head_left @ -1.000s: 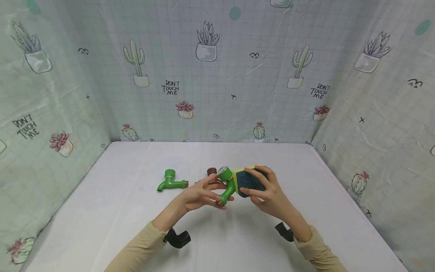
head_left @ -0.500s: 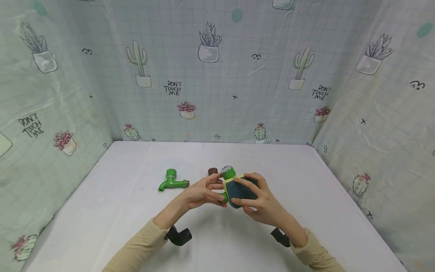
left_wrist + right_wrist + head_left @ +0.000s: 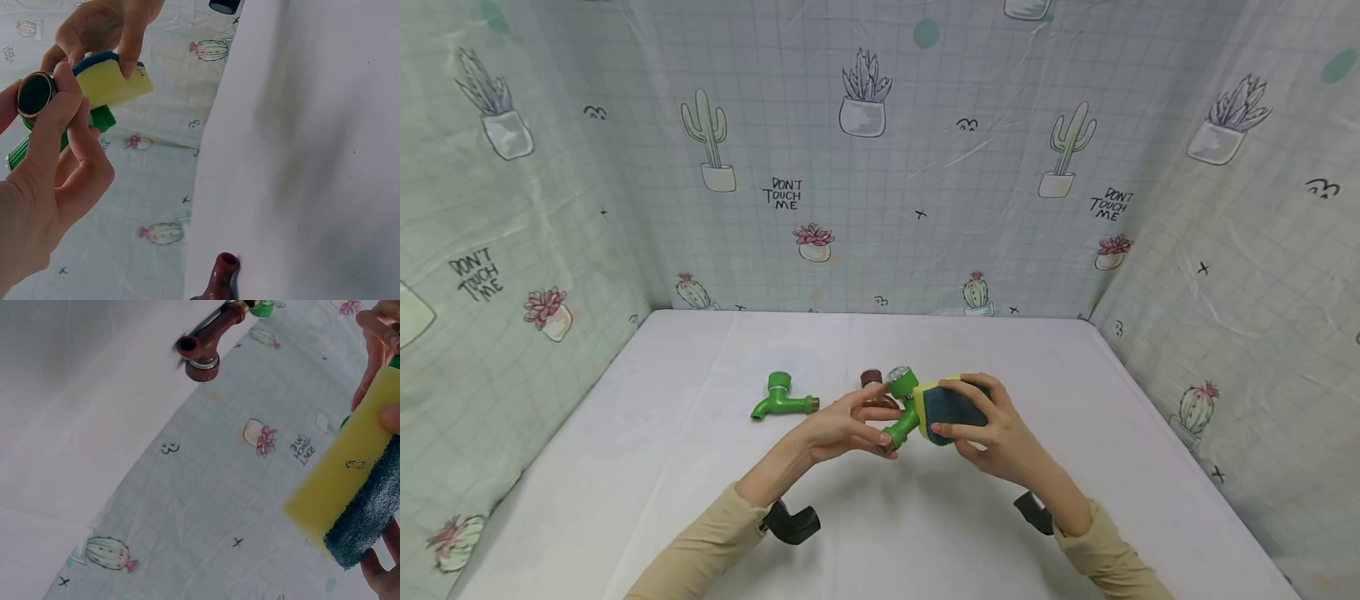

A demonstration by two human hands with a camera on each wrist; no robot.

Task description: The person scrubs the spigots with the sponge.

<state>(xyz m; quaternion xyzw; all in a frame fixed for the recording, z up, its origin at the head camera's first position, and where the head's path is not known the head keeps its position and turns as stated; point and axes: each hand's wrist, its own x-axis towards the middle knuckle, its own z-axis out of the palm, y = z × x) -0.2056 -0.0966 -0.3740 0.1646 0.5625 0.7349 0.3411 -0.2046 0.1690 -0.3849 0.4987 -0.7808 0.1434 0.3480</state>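
Observation:
My left hand (image 3: pixel 850 429) grips a green plastic tap (image 3: pixel 901 414) above the middle of the white table (image 3: pixel 625 467); its brass end (image 3: pixel 34 94) shows between my fingers in the left wrist view. My right hand (image 3: pixel 992 433) holds a yellow sponge with a dark blue scouring side (image 3: pixel 947 406) against the tap. The sponge (image 3: pixel 350 487) fills the right of the right wrist view, the yellow foam (image 3: pixel 109 81) showing in the left wrist view.
A second green tap (image 3: pixel 778 402) lies on the table to the left. A brown tap (image 3: pixel 872 382) (image 3: pixel 203 344) lies just behind my hands. Cactus-print cloth walls (image 3: pixel 880 167) close in the table on three sides.
The sponge slid left over the tap and has come back right, so the green spout shows again. The left hand has kept its grip.

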